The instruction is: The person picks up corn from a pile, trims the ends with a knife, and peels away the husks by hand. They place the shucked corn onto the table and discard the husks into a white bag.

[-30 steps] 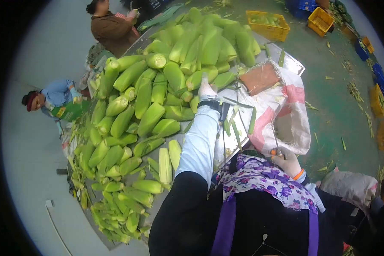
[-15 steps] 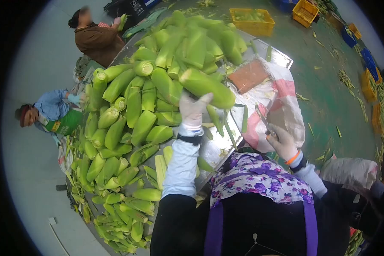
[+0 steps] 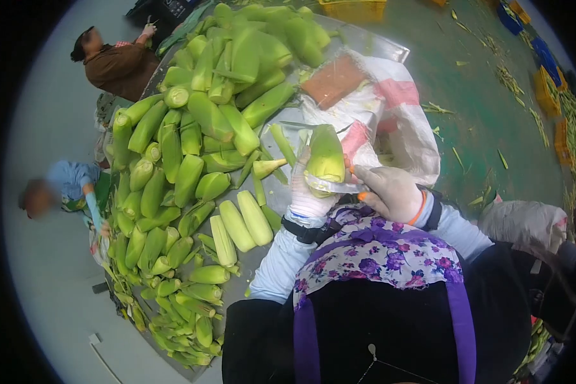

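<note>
My left hand (image 3: 306,197), in a white glove, is closed around a green ear of corn (image 3: 326,150) held upright in front of my apron. Its pale stem end faces me. In my gloved right hand (image 3: 393,192) is a knife (image 3: 336,186), its blade lying across that stem end. A cut-off corn stem (image 3: 269,168) rests on the metal table just left of the held ear. Beside my left wrist lie three paler, trimmed ears, among them a nearer one (image 3: 254,217). The big heap of unhusked corn (image 3: 205,118) spreads to the left and far side.
A reddish-brown brick (image 3: 333,80) sits on a white and pink woven sack (image 3: 406,128) at the table's right edge. Two people stand across the table, one in brown (image 3: 118,67), one in blue sleeves (image 3: 77,182). Yellow crates (image 3: 546,93) and husk scraps are on the green floor.
My left hand has brought the ear from the heap toward my body and turned its stem end to me. My right hand has moved left, bringing the knife to the stem.
</note>
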Motion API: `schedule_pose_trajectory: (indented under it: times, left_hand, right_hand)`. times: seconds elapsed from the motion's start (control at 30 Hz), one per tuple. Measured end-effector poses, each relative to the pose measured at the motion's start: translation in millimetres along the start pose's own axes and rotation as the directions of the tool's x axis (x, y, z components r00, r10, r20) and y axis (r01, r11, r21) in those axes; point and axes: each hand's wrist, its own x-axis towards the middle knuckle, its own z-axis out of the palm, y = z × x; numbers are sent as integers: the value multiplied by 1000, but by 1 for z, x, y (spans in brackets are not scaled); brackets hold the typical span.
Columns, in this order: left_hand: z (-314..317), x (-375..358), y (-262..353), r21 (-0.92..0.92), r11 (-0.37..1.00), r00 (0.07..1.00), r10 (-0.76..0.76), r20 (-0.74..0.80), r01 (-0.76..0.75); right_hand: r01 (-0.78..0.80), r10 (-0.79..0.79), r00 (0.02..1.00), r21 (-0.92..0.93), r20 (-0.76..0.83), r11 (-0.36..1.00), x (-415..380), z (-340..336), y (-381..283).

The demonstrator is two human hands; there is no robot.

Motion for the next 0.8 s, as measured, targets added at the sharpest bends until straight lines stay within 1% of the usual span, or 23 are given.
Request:
schedule_pose_trajectory:
  times: [0.03, 0.13, 0.23, 0.33, 0.43, 0.5, 0.53, 0.57, 0.6, 0.67, 0.7, 0.77, 0.8]
  left_hand:
    - [5, -1, -4, 16, 1000, 1000, -20, 2, 20]
    - [-3, 10, -7, -110, 985, 991, -133, -4, 132]
    - [4, 13, -20, -26, 993, 987, -120, -103, 117]
    - [18, 17, -31, -43, 993, 987, -110, -119, 105]
    - [26, 24, -37, 16, 998, 983, -57, -176, 60]
    - [-1, 29, -28, 233, 966, 993, -95, -65, 108]
    - [-3, 26, -22, 339, 933, 993, -119, -13, 117]
    - [-4, 19, -20, 286, 945, 986, -165, 1, 158]
    - [-5, 10, -16, 265, 948, 975, -205, 85, 176]
    - [-8, -6, -8, 232, 949, 929, -272, 251, 215]
    - [-9, -9, -7, 162, 963, 934, -252, 252, 216]
    - [-11, -14, -6, 14, 976, 945, -213, 247, 216]
    - [-12, -16, -5, -60, 975, 951, -192, 244, 212]
  right_hand:
    - [-31, 31, 999, -6, -12, 999, -3, 7, 6]
    - [-58, 55, 992, -19, -110, 998, -7, 5, 8]
    - [-104, 96, 984, -43, -153, 994, -10, 7, 15]
    - [-151, 152, 943, 24, -295, 988, -8, 15, 19]
    - [-95, 131, 959, 151, -250, 984, -7, 7, 29]
    - [-63, 106, 935, 136, -339, 989, -8, 3, 39]
    - [-108, 180, 897, 193, -405, 975, -9, -2, 54]
    - [-143, 252, 848, 257, -466, 956, -10, -8, 68]
    - [-219, 410, 748, 390, -522, 895, -14, -20, 93]
    - [-275, 687, 533, 666, -495, 693, -17, -52, 115]
    - [-357, 731, 557, 681, -394, 639, -20, -55, 124]
    - [-524, 802, 571, 675, -175, 520, -27, -57, 137]
    - [-577, 757, 622, 535, -201, 617, -30, -44, 153]
